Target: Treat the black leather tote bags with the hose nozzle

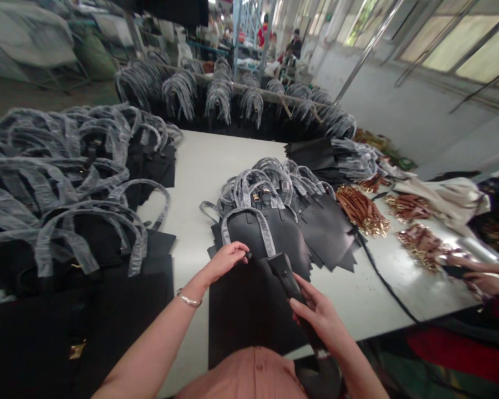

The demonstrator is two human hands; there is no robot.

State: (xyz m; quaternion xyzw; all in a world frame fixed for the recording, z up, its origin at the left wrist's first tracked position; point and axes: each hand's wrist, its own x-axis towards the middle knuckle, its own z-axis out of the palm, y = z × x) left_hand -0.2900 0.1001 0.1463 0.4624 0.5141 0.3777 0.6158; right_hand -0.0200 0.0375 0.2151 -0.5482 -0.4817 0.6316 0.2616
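My right hand (318, 307) is wrapped round a black leather strap (289, 277). Its upper end is broad with a small round stud, and its lower part hangs toward my body. To the left, my left hand (230, 259) has thumb and fingers pinched together at a small dark bit, too small to name. Both hands are above a black leather bag panel (249, 316) lying on the table. Just beyond them a plastic-wrapped handle (249, 213) arches up from a stack of black panels (293, 233).
Black bag pieces with wrapped handles (91, 233) are heaped at left on the white table (199, 158). Brown straps with gold clasps (361, 213) lie at right, near another person's hands (488, 277). A rail of wrapped handles (220, 97) stands behind; a black cord (385, 280) crosses the table.
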